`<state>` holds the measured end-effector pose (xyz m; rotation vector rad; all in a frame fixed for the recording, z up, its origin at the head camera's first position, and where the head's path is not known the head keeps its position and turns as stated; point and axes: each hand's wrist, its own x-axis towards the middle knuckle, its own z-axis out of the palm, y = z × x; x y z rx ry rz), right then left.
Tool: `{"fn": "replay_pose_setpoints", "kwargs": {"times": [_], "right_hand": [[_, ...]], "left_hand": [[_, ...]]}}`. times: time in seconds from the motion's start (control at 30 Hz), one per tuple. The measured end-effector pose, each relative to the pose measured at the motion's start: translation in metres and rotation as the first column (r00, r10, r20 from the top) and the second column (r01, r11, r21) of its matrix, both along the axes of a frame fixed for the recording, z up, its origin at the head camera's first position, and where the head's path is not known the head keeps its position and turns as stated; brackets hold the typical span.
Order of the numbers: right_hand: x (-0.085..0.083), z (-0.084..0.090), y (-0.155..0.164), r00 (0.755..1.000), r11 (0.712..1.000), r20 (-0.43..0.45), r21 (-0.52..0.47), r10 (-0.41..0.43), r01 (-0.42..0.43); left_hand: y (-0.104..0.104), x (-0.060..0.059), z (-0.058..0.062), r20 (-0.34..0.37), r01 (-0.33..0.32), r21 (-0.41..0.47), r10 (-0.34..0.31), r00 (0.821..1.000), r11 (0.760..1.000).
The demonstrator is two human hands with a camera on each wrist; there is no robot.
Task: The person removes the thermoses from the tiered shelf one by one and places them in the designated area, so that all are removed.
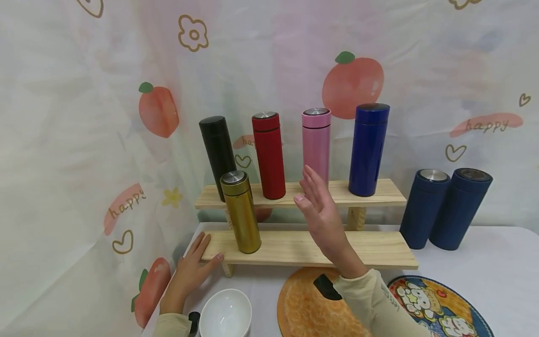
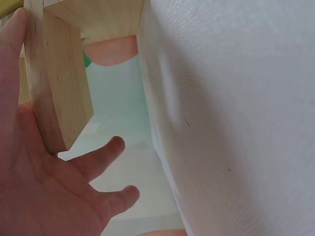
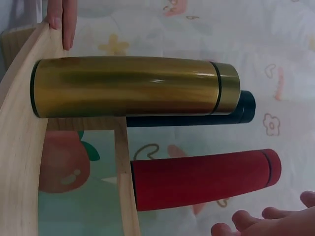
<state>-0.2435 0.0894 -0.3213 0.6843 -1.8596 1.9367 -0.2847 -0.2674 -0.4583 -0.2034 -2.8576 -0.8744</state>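
The left hand (image 1: 189, 276), its fingers extended and spread, rests against the left end of the grained pale-wood shelf (image 1: 290, 248). The right hand (image 1: 325, 222), straight-fingered and holding nothing, partly hides the smooth pink bottle (image 1: 316, 145) on the upper tier, between the red bottle (image 1: 270, 159) and the glossy blue bottle (image 1: 368, 154). On the lower tier, the metallic gold bottle (image 1: 242, 217) overlaps the black bottle (image 1: 216, 152). Two navy cylinders (image 1: 425, 210) stand on the bench (image 1: 509, 281); nearer lie a white bowl (image 1: 226, 311), a patterned disc (image 1: 459, 304) and a sleeve-covered tan one (image 1: 305, 304).
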Motion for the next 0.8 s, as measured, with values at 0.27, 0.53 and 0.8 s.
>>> {"fn": "replay_pose_setpoints", "kwargs": {"times": [0.27, 0.53, 0.8], "right_hand": [[-0.010, -0.007, -0.010, 0.995, 0.999, 0.093, -0.015, 0.040, -0.039], [-0.020, -0.020, -0.023, 0.985, 0.997, 0.149, -0.027, 0.081, -0.078], [-0.026, -0.026, -0.036, 0.975, 0.996, 0.201, -0.005, 0.093, -0.094]], "left_hand": [[-0.001, -0.003, -0.003, 0.006, -0.004, -0.006, 0.004, 1.000, 1.000], [-0.001, -0.001, -0.002, 0.014, -0.007, -0.015, 0.007, 1.000, 1.000], [-0.003, -0.003, 0.000, 0.019, 0.000, -0.020, 0.000, 1.000, 1.000]]}}
